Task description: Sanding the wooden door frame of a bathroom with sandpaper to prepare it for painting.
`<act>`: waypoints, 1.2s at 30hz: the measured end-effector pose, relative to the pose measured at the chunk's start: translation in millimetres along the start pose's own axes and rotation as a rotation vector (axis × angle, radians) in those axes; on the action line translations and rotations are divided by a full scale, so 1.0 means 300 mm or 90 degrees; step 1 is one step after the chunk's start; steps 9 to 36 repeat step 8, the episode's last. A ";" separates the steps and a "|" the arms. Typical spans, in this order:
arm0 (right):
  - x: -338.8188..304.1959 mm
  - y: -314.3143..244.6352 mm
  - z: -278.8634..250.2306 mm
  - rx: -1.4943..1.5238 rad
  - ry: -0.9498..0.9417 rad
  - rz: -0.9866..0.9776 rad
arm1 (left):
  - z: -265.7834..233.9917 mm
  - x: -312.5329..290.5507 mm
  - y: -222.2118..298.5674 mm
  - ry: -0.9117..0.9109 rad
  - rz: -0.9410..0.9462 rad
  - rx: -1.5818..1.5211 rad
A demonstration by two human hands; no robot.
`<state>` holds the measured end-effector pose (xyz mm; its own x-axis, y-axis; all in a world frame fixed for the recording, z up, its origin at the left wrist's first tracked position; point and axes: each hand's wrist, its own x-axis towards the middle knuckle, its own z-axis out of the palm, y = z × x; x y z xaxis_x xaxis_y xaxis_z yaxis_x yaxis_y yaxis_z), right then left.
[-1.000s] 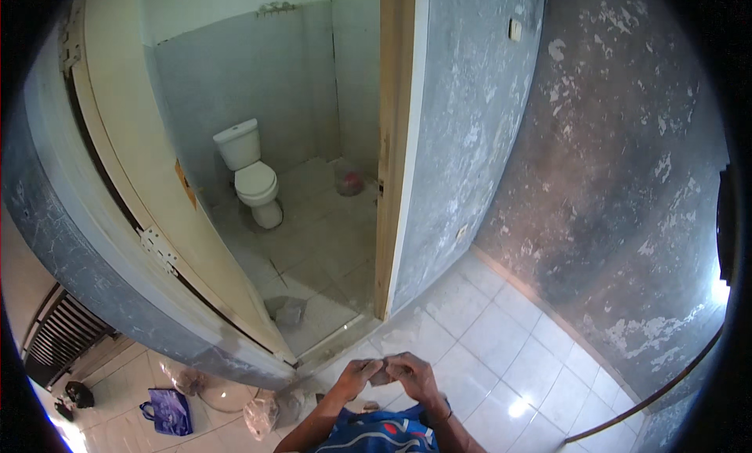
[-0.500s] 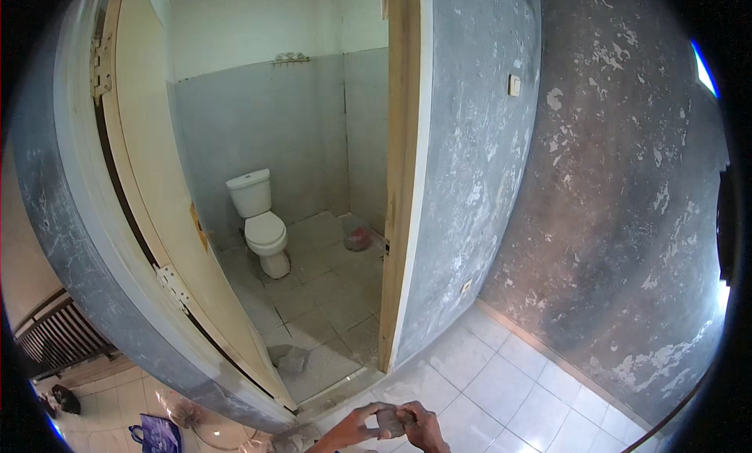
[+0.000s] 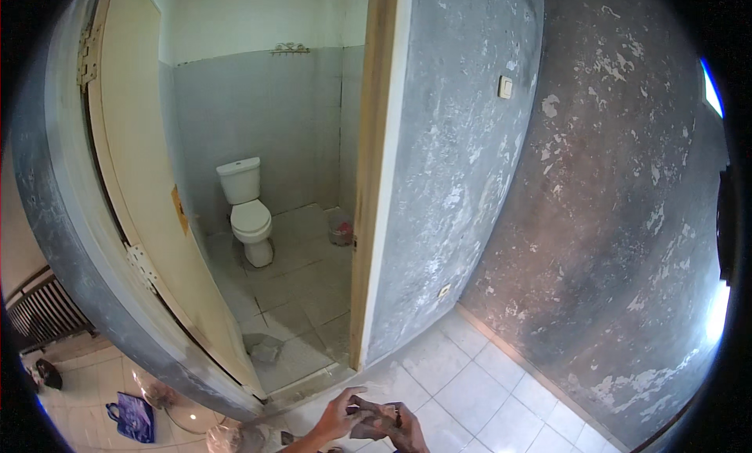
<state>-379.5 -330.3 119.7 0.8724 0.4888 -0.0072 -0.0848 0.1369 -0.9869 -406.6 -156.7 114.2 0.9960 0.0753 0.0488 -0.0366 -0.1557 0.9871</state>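
Low in the middle, above the tiled floor, my left hand (image 3: 339, 418) and my right hand (image 3: 406, 429) are close together. Between them is a small grey-brown piece (image 3: 368, 428), flat and irregular, like a folded sheet or rag; its exact kind is too small to tell. The left fingers curve over its left side. On the other side the right fingers are curled against it, partly hiding it. Just beyond my hands runs the sill (image 3: 309, 386) of a doorway.
A cream door (image 3: 149, 140) stands swung inward at the left of the doorway. Inside are a white toilet (image 3: 251, 218) and a bucket (image 3: 340, 230). Right of the frame, a grey peeling wall (image 3: 450, 140) carries a switch (image 3: 505, 86). A purple bag (image 3: 135, 418) lies lower left.
My view has shifted, so the doorway and my hands sit further left in it. The grey-brown piece between my hands now shows a wider face, and the left fingers are raised more.
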 end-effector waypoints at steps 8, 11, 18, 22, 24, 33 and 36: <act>0.029 -0.026 -0.307 0.139 -0.112 0.026 | 0.271 0.134 0.143 0.011 0.112 0.106; 0.029 -0.026 -0.307 0.139 -0.112 0.026 | 0.271 0.134 0.143 0.011 0.112 0.106; 0.029 -0.026 -0.307 0.139 -0.112 0.026 | 0.271 0.134 0.143 0.011 0.112 0.106; 0.029 -0.026 -0.307 0.139 -0.112 0.026 | 0.271 0.134 0.143 0.011 0.112 0.106; 0.029 -0.026 -0.307 0.139 -0.112 0.026 | 0.271 0.134 0.143 0.011 0.112 0.106; 0.029 -0.026 -0.307 0.139 -0.112 0.026 | 0.271 0.134 0.143 0.011 0.112 0.106; 0.029 -0.026 -0.307 0.139 -0.112 0.026 | 0.271 0.134 0.143 0.011 0.112 0.106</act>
